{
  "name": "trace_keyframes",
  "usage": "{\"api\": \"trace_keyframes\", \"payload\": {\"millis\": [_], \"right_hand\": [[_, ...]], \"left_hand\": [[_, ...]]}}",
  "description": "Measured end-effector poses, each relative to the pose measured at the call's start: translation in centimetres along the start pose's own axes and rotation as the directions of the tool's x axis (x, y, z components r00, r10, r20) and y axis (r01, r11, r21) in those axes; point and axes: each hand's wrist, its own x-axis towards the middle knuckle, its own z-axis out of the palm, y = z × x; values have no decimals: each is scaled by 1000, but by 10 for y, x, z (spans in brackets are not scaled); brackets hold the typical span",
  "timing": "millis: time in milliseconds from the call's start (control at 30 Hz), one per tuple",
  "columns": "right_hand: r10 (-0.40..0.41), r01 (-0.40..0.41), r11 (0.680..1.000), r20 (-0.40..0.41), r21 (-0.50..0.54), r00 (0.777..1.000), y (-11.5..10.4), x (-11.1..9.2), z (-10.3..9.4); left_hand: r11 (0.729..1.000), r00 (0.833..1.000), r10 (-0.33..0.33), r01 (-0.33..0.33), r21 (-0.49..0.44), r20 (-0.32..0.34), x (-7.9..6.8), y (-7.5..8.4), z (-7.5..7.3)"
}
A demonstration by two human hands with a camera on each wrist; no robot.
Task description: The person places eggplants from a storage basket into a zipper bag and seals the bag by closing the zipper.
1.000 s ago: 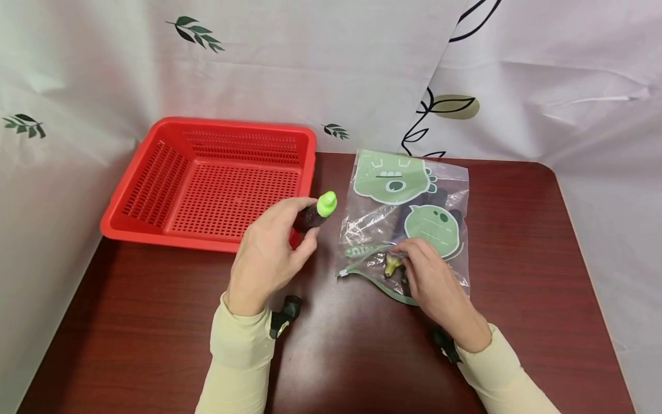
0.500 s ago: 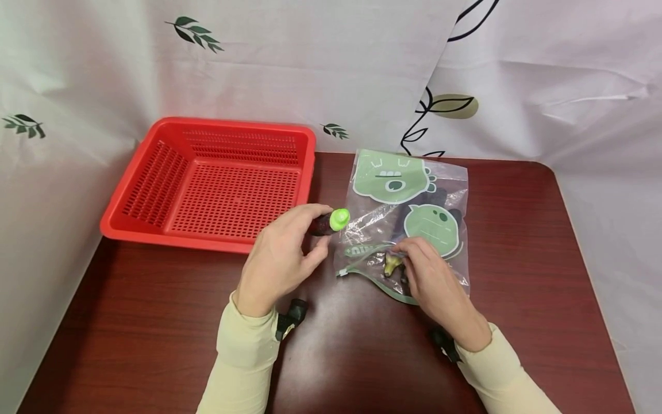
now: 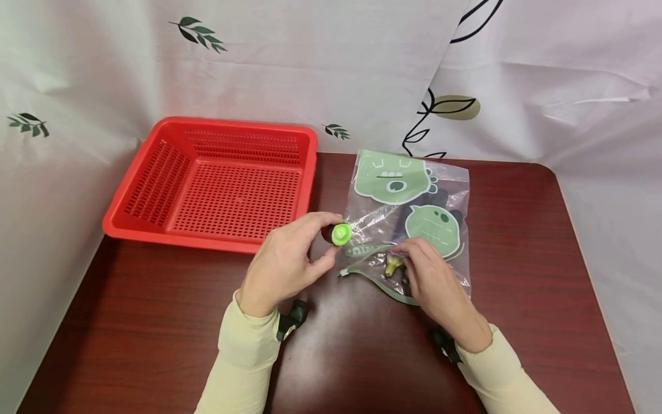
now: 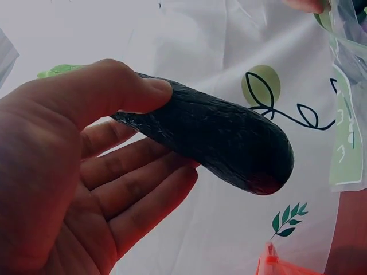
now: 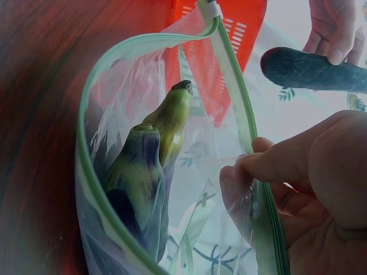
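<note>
My left hand (image 3: 287, 259) holds a dark eggplant (image 4: 223, 132) between thumb and fingers, raised beside the bag. Its bright green cap (image 3: 341, 234) faces up toward the head camera; in the left wrist view the dark rounded end points away from the palm. With thumb and fingertips my right hand (image 3: 437, 282) pinches the green zip edge of a clear zipper bag (image 3: 372, 221), keeping its mouth parted. Inside lie two purple eggplants with yellow-green stem ends, a nearer one (image 5: 137, 177) and one behind it (image 5: 175, 120). Their lower parts are partly hidden behind the printed plastic.
A red perforated plastic basket (image 3: 233, 195) stands at the back left of the dark red wooden table (image 3: 155, 322). White curtain cloth (image 3: 258, 63) with leaf prints hangs behind the table and at both sides. The bag's white slider (image 3: 345, 272) sits at its left corner.
My left hand has moved right and a little nearer to me with the eggplant, whose green cap has turned more toward the head camera. My right hand keeps its place on the bag.
</note>
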Motion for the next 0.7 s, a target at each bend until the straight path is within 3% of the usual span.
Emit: {"api": "trace_keyframes", "payload": {"millis": [700], "right_hand": [[12, -12, 1000, 3, -5, 1000, 0, 0, -1]], "left_hand": [[978, 984, 139, -119, -169, 109, 2, 9, 9]]}}
